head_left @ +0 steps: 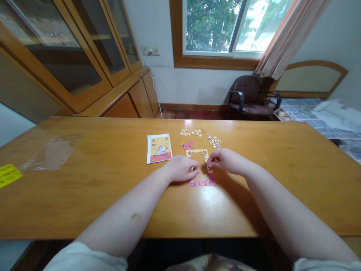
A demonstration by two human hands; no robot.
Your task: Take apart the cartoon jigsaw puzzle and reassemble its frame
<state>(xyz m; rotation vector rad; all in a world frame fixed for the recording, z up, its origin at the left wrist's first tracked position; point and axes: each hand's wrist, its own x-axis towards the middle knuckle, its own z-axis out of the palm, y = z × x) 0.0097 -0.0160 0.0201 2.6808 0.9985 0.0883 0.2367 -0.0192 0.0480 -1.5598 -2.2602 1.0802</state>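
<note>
A rectangular puzzle border (pixel 202 183), yellow at the top and pink at the bottom, lies on the wooden table with an open middle. My left hand (pixel 184 168) rests over its left side, fingers curled; anything under them is hidden. At the right side of the border, my right hand (pixel 218 160) has its fingers pinched together over the pieces, and what they grip is too small to name. Loose yellow pieces (pixel 191 133), pink pieces (pixel 188 145) and whitish pieces (pixel 214 142) lie beyond the border. A picture card (pixel 160 149) with a white animal is left of them.
A clear plastic bag (pixel 55 152) and a yellow label (pixel 9 175) lie at the table's left. Beyond the wooden table (pixel 113 195) are glass-door cabinets (pixel 93 37), an armchair (pixel 249 94) and a bed (pixel 310 107).
</note>
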